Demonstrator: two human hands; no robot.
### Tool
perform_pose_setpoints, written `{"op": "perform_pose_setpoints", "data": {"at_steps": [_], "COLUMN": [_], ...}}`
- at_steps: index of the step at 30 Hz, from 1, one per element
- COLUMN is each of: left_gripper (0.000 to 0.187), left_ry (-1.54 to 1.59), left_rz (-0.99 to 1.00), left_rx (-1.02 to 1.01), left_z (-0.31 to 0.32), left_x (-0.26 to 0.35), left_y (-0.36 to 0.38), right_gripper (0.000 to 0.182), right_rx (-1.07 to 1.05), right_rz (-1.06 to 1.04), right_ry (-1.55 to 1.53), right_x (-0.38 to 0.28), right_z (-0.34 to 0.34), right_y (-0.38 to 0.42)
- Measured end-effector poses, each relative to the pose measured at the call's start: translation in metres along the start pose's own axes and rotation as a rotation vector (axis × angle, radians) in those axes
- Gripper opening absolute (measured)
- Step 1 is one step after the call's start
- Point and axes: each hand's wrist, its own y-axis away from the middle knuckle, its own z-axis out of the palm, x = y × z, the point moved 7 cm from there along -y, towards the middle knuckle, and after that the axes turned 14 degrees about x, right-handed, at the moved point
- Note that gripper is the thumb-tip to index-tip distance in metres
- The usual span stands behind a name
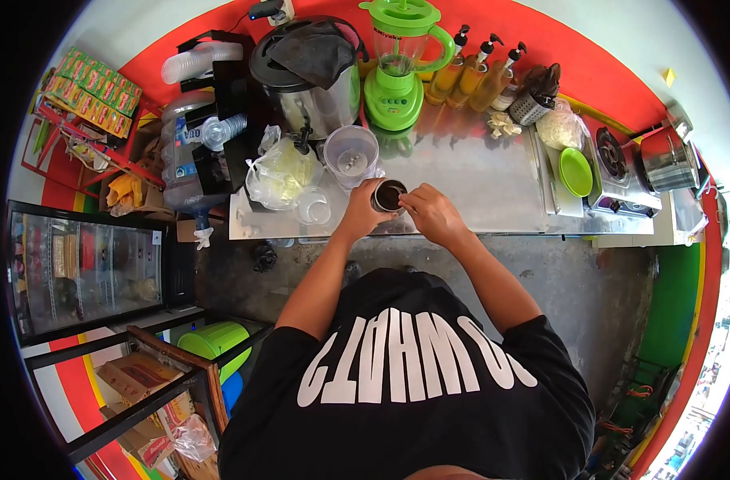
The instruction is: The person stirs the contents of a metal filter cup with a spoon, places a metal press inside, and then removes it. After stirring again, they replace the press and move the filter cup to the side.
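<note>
Wrapped round the side of a small metal cup (390, 196) is my left hand (365, 210). Dark contents show inside the cup. At its right rim my right hand (434, 212) is closed in a pinch; what its fingers hold is too small to make out. Both hands are at the front edge of the steel counter (469, 172). Just behind my left hand stands a clear plastic container (351, 152). To its left are a clear cup (312, 206) and a plastic bag (281, 172) with pale yellow-green contents.
A green blender (394, 100), a large steel dispenser (313, 100) and several pump bottles (466, 80) line the back. At the right are a green bowl (575, 172), a stove (613, 156) and a steel pot (669, 160). A glass-door fridge (89, 268) stands left.
</note>
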Motion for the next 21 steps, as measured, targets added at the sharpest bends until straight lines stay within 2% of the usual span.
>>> {"op": "perform_pose_setpoints", "data": {"at_steps": [4, 6, 7, 9, 12, 15, 21], "left_gripper": [0.084, 0.084, 0.084, 0.085, 0.086, 0.086, 0.088], "left_ry": [-0.003, -0.003, -0.004, 0.024, 0.05, 0.04, 0.033], "left_rz": [-0.026, -0.015, -0.002, -0.012, -0.035, -0.034, -0.055], "left_rx": [-0.031, -0.024, -0.018, -0.01, -0.015, -0.033, -0.041], "left_z": [0.002, 0.002, 0.001, 0.001, -0.001, -0.002, -0.001], "left_x": [-0.006, -0.008, -0.008, -0.008, -0.007, -0.004, -0.006], "left_y": [-0.002, 0.0, 0.0, -0.001, -0.001, -0.002, -0.001], "right_gripper": [0.015, 0.021, 0.021, 0.013, 0.012, 0.012, 0.015], "right_rx": [-0.077, -0.143, -0.144, -0.006, -0.028, -0.086, -0.043], "right_rz": [-0.067, -0.08, -0.082, -0.05, 0.06, 0.059, 0.115], "right_ry": [0.043, 0.022, 0.022, -0.061, -0.162, -0.136, -0.122], "right_x": [-0.007, -0.013, -0.013, -0.011, -0.006, 0.001, 0.009], "right_z": [0.009, 0.007, 0.004, -0.013, -0.026, -0.016, 0.004], "right_y": [0.015, 0.017, 0.014, 0.004, -0.007, -0.001, 0.0]}}
